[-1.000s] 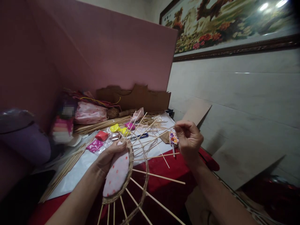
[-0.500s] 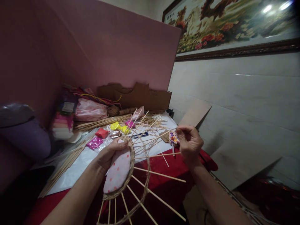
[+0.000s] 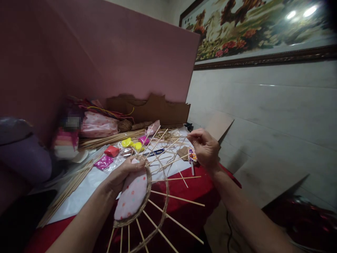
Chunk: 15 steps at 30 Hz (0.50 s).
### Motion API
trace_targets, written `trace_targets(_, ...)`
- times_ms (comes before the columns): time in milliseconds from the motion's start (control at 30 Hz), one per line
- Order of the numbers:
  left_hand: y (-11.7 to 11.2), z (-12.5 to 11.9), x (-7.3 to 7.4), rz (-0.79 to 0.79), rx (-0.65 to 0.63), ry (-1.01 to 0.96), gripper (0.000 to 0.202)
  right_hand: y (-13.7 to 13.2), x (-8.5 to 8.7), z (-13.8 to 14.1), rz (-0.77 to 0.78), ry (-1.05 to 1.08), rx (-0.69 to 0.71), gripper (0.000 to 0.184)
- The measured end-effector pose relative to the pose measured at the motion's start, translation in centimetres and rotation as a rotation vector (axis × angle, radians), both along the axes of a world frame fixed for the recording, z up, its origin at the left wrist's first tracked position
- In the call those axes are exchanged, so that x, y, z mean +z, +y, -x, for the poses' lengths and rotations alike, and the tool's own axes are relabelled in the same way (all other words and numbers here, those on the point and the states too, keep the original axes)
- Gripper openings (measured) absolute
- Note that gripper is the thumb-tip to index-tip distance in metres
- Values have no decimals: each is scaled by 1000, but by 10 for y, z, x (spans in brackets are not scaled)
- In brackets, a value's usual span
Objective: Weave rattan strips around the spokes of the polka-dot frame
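Many pale sticks fan out, in our head view, from the woven rim of a flat piece with a dotted pad in its middle. We hold this piece up, tilted, above the near edge of the table, whose red cloth shows beneath it.

Our left hand is closed on the upper part of the rim: the thumb presses over the front, at the top of the pad, and the other fingers are mostly hidden behind. Our right hand is up beyond the stick ends, thumb and forefinger pressed together with no gap that we can see. They pinch a thin strand of twine, which joins the ring running across the sticks, apart from the rim; the strand is very fine near our fingertips.

On the table, a white sheet carries a stick bundle along its left edge. A magenta packet and a red packet lie toward its far left corner, with yellow packets just beside. A blue tool lies partly behind the sticks. At the table's far edge we see a twine ball and, behind it, torn cardboard.
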<state>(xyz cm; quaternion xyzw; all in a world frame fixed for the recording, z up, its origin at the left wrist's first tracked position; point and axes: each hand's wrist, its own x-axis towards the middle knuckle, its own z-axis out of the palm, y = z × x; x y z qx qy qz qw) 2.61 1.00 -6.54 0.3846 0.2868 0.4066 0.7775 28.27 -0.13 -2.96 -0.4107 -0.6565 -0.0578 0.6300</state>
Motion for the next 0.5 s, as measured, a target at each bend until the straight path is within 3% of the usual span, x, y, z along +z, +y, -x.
trace_targets(133,1,-1,-1,-109,-9,137,16,2,15,0,20,-131,73,4)
trace_targets(500,1,-1,-1,-128,-41,165,12,2,33,11,63,-308,157,8)
